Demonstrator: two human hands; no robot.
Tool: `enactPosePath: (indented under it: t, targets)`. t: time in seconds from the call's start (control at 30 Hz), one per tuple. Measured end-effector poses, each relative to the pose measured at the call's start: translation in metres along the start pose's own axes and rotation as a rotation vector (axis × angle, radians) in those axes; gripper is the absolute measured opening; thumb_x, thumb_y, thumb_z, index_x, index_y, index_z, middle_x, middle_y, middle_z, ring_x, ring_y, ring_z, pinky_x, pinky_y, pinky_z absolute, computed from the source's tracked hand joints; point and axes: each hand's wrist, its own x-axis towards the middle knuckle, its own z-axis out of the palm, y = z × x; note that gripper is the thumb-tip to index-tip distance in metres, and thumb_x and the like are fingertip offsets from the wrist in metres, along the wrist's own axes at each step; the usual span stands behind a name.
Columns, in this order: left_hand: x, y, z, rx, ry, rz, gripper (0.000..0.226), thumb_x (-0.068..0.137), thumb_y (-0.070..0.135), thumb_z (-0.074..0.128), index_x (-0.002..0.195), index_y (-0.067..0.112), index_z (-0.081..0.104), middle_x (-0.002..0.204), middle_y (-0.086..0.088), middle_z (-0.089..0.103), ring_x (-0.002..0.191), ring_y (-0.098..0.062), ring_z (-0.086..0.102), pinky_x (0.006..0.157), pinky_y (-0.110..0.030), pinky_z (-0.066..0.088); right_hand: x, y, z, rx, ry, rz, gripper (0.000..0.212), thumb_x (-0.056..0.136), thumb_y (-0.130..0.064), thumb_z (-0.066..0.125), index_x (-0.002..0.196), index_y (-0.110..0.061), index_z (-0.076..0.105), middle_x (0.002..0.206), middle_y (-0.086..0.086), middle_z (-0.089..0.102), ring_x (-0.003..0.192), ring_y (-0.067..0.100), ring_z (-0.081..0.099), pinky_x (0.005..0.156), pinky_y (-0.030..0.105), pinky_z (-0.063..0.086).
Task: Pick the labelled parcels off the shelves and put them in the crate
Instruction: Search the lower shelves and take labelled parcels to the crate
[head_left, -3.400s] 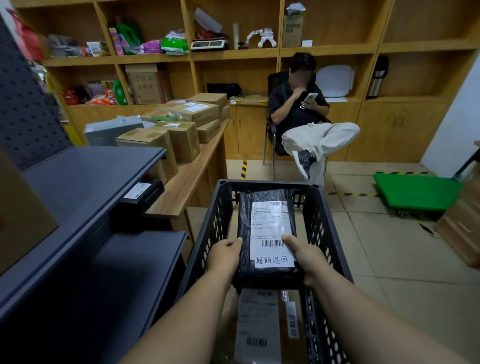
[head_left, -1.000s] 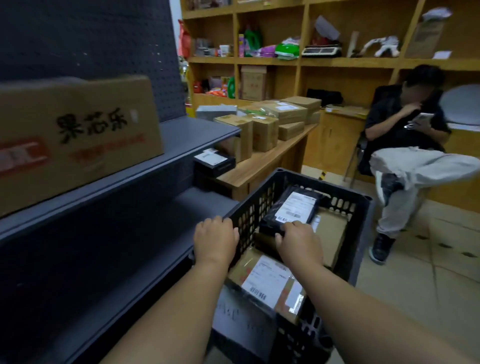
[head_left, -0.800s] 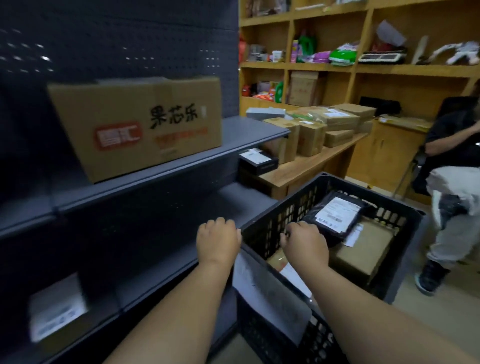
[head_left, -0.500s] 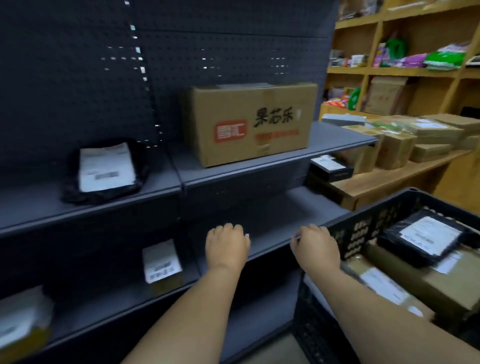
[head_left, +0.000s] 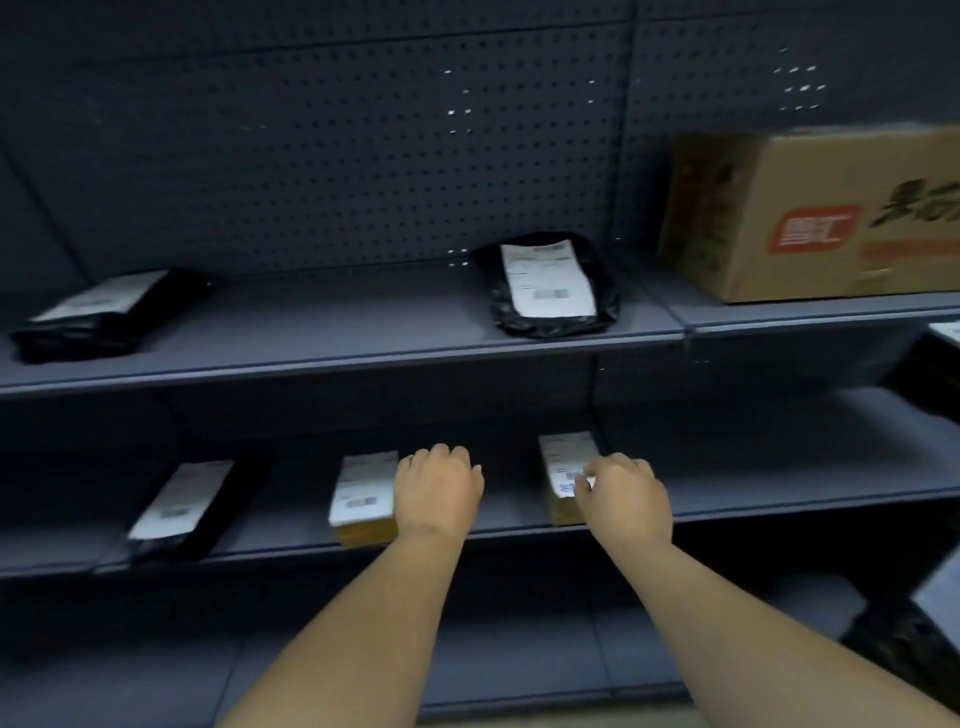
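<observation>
Small brown parcel on middle shelf, long axis front to back. Right hand nearest, fingers curled onto its label; grip unconfirmed. Left hand loosely curled, empty.

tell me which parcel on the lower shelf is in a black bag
The leftmost parcel on the lower shelf: black wrap under its white label. The other two, the middle one and the right one, are tan boxes.

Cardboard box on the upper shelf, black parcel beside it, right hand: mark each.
cardboard box (head_left: 810, 223), head view, front face.
black parcel (head_left: 545, 280), head view, white label.
right hand (head_left: 626, 493), head view, back of hand.
</observation>
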Motion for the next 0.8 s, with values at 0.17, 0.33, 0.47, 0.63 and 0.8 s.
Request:
enactPosePath:
  t: [0.17, 0.33, 0.47, 0.63, 0.8]
  targets:
    - [-0.02, -0.075, -0.003, 0.049, 0.007, -0.097, 0.031, 0.096, 0.035, 0.039, 0.101, 0.015, 0.063, 0.103, -0.003, 0.065, 0.095, -0.022, 0.06, 0.079, -0.032, 0.041, -0.014, -0.07, 0.026, 0.08, -0.024, -0.094, 0.024, 0.093, -0.03, 0.05, 0.095, -0.015, 0.068, 0.097, 0.003, 0.065, 0.102, 0.023, 0.054, 0.076, 0.032, 0.045]
    - [-0.04, -0.126, -0.007, 0.086, 0.025, -0.195, 0.029, 0.096, 0.036, 0.039, 0.099, 0.018, 0.061, 0.097, 0.0, 0.063, 0.091, -0.019, 0.059, 0.078, -0.031, 0.04, -0.025, -0.117, 0.041, 0.081, -0.051, -0.181, 0.026, 0.093, -0.032, 0.048, 0.102, -0.018, 0.068, 0.101, 0.001, 0.064, 0.101, 0.021, 0.053, 0.075, 0.03, 0.045]
    - [-0.049, -0.149, -0.013, 0.103, 0.048, -0.254, 0.028, 0.096, 0.038, 0.039, 0.098, 0.019, 0.06, 0.097, 0.0, 0.063, 0.092, -0.019, 0.058, 0.079, -0.031, 0.041, -0.027, -0.14, 0.046, 0.066, -0.07, -0.227, 0.026, 0.093, -0.034, 0.048, 0.104, -0.02, 0.066, 0.103, -0.001, 0.063, 0.101, 0.019, 0.053, 0.078, 0.031, 0.044]
    - [-0.06, -0.171, -0.021, 0.116, 0.055, -0.348, 0.032, 0.097, 0.04, 0.037, 0.1, 0.019, 0.061, 0.099, 0.001, 0.063, 0.096, -0.019, 0.058, 0.081, -0.031, 0.04, -0.027, -0.166, 0.048, 0.07, -0.094, -0.297, 0.025, 0.093, -0.034, 0.048, 0.105, -0.021, 0.066, 0.105, -0.002, 0.063, 0.102, 0.018, 0.053, 0.081, 0.031, 0.044]
    - [-0.07, -0.184, -0.024, 0.116, 0.044, -0.434, 0.031, 0.097, 0.04, 0.037, 0.102, 0.019, 0.06, 0.101, 0.001, 0.063, 0.097, -0.019, 0.058, 0.082, -0.031, 0.042, -0.02, -0.182, 0.051, 0.054, -0.122, -0.384, 0.027, 0.093, -0.034, 0.046, 0.106, -0.021, 0.065, 0.107, -0.002, 0.062, 0.101, 0.018, 0.052, 0.081, 0.031, 0.044]
